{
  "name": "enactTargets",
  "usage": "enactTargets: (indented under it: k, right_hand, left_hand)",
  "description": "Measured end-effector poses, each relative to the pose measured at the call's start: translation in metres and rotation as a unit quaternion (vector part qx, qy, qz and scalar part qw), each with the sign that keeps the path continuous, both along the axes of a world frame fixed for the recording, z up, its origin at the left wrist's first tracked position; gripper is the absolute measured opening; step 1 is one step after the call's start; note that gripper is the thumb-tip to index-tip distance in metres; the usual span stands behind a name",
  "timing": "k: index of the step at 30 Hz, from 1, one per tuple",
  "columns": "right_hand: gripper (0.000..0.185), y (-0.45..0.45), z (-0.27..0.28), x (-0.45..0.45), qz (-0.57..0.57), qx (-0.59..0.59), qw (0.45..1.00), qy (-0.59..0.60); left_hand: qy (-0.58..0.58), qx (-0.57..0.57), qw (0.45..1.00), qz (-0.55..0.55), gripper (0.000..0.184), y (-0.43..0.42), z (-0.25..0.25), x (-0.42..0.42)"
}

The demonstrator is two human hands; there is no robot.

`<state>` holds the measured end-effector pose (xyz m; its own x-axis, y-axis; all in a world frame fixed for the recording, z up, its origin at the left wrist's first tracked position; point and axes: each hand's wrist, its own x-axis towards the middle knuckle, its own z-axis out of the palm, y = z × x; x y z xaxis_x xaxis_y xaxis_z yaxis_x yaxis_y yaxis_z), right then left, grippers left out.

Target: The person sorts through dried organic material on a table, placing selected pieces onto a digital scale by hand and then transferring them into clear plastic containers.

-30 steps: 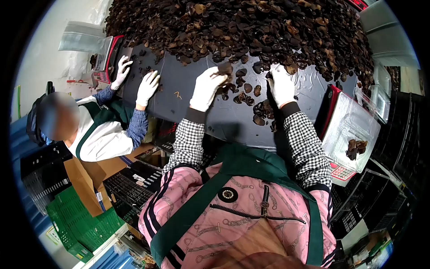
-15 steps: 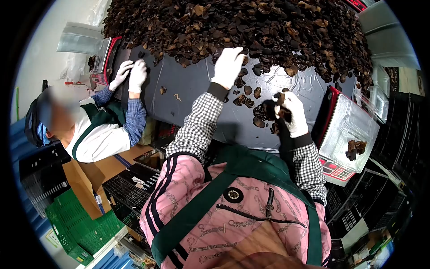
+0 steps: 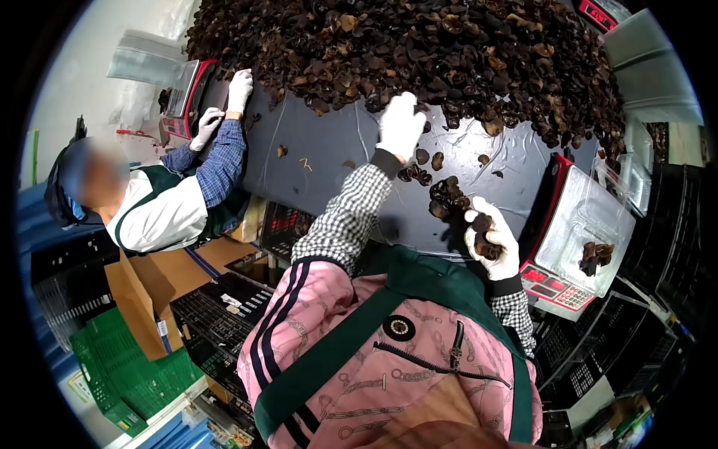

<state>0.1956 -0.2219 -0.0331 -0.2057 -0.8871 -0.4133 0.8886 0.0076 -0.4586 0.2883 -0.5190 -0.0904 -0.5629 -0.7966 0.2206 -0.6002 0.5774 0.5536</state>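
Dark brown wood ear mushrooms (image 3: 374, 52) lie in a wide heap across the back of the dark-covered table (image 3: 299, 176). My left hand (image 3: 402, 127), in a white glove, is at the heap's front edge, fingers curled against a wood ear mushroom at their tips. Closer to my body, my gloved right hand (image 3: 495, 243) is turned partly palm up, its fingers bent around a few wood ear mushrooms (image 3: 486, 238). A small loose cluster of mushrooms (image 3: 449, 197) lies just left of it, and several single pieces are scattered between my hands.
On the right stands a red-edged scale (image 3: 557, 288) with a clear plastic tray (image 3: 587, 224) holding a few mushrooms. A co-worker (image 3: 161, 202) in white gloves works at left beside another scale (image 3: 187, 101). Black crates (image 3: 217, 310) and a cardboard box (image 3: 146, 299) are below.
My right hand has drawn back toward my body with mushrooms in it. My left hand has shifted right and slightly nearer. The co-worker's one hand now reaches farther toward the heap.
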Motion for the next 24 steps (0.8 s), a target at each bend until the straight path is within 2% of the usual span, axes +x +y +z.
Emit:
enactTargets:
  k: [3,4,7,10,12,13,14,15,17,18,19,22,24]
  right_hand:
    - [0.043,0.014,-0.013,0.003,-0.028,-0.056,0.998,0.015]
    - [0.033,0.016,-0.017,0.003,-0.042,-0.052,0.998,0.011]
    - [0.026,0.012,-0.019,0.002,-0.041,0.017,0.999,0.018]
    - [0.025,-0.001,-0.013,0.001,-0.025,0.084,0.989,0.117]
    - [0.016,-0.010,-0.011,-0.004,0.008,0.144,0.961,0.235]
    - [0.019,-0.019,-0.002,-0.003,0.003,0.167,0.946,0.277]
    - [0.030,-0.020,-0.013,-0.003,-0.009,0.164,0.944,0.288]
    - [0.037,-0.018,-0.028,-0.006,-0.008,0.160,0.923,0.349]
    - [0.045,-0.016,-0.048,-0.007,-0.016,0.183,0.868,0.462]
    - [0.052,-0.019,-0.051,-0.005,-0.034,0.169,0.822,0.543]
    - [0.054,-0.019,-0.052,-0.005,-0.027,0.154,0.783,0.601]
    - [0.060,-0.034,-0.030,-0.004,0.018,0.097,0.659,0.746]
    - [0.061,-0.048,-0.023,0.006,0.101,0.098,0.615,0.776]
  left_hand:
    - [-0.070,-0.002,0.991,0.113,0.047,-0.019,0.028,0.022]
    - [-0.086,0.019,0.989,0.119,0.053,-0.028,0.028,0.029]
    - [-0.159,0.059,0.979,0.113,0.062,-0.057,0.012,0.038]
    - [-0.201,0.062,0.971,0.113,0.067,-0.064,-0.002,0.029]
    - [-0.158,0.035,0.979,0.121,0.054,-0.065,-0.012,0.027]
    - [-0.148,0.021,0.982,0.118,0.049,-0.069,-0.019,0.029]
    - [-0.121,0.017,0.987,0.104,0.041,-0.073,-0.023,0.032]
    - [-0.106,0.024,0.990,0.095,0.034,-0.077,-0.022,0.035]
    - [0.027,0.087,0.992,0.086,0.027,-0.080,-0.023,0.048]
    - [0.081,0.128,0.984,0.089,0.025,-0.073,-0.010,0.053]
    - [0.100,0.136,0.982,0.085,0.019,-0.068,-0.003,0.060]
    - [0.149,0.253,0.952,0.087,0.012,-0.054,0.014,0.089]
    - [0.172,0.286,0.940,0.073,0.015,-0.040,0.031,0.104]
